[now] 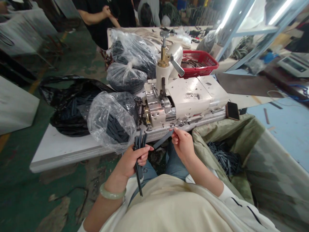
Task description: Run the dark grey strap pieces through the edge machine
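A: ok so what are the hands up to?

B: They're apart. Left hand (133, 158) is wrapped round a bundle of dark strips (140, 141), and the right hand (182, 141) is pinching one end of a single strip (164, 139). The other end comes down right by the left fingertips, can't tell if they've got hold of it.

A: And where's that strip, on the table (70, 146)?

B: Nah, it's up in the air just off the near edge, slanting in front of the white machine (193, 100).

A: What else is around?

B: Clear plastic bag (98, 117) of dark strips on the near edge, left of the machine, with a black bag (61, 125) of them toward the left edge. Phone (232, 111) by the right end of the near edge. Green cloth sack (254, 132) off to the right, more strips inside.
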Demonstrator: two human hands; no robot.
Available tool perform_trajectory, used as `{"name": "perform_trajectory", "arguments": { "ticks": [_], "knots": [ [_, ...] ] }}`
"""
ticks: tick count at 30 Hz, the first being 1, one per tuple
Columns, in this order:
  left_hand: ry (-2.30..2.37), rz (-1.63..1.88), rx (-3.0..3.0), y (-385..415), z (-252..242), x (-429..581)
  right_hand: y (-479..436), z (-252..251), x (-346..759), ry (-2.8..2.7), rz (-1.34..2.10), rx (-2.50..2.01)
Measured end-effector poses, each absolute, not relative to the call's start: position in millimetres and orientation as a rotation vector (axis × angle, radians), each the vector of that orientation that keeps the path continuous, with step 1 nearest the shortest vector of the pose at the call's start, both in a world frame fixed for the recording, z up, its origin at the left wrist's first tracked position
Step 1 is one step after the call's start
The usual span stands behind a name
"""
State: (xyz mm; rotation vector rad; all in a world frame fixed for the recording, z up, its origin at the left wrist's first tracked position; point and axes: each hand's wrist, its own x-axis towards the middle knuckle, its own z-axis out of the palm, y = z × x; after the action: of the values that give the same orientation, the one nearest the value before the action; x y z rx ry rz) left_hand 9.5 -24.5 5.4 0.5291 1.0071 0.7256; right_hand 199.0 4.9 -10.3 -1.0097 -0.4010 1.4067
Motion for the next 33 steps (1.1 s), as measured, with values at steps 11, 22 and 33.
{"name": "perform_trajectory", "arguments": {
  "ticks": [11, 22, 33],
  "knots": [
    [1.047, 0.821, 0.605, -28.5, 14.9, 26.4, -2.2, -8.2, 204.9, -0.466, 1.527, -0.920],
    [1.019, 0.729, 0.564, -30.3, 14.1, 23.0, -7.9, -20.8, 193.5, -0.672, 1.677, -0.769],
    [1.017, 0.724, 0.582, -30.1, 16.4, 25.3, -3.7, -20.6, 195.3, -0.633, 1.654, -0.961]
  ]
}}
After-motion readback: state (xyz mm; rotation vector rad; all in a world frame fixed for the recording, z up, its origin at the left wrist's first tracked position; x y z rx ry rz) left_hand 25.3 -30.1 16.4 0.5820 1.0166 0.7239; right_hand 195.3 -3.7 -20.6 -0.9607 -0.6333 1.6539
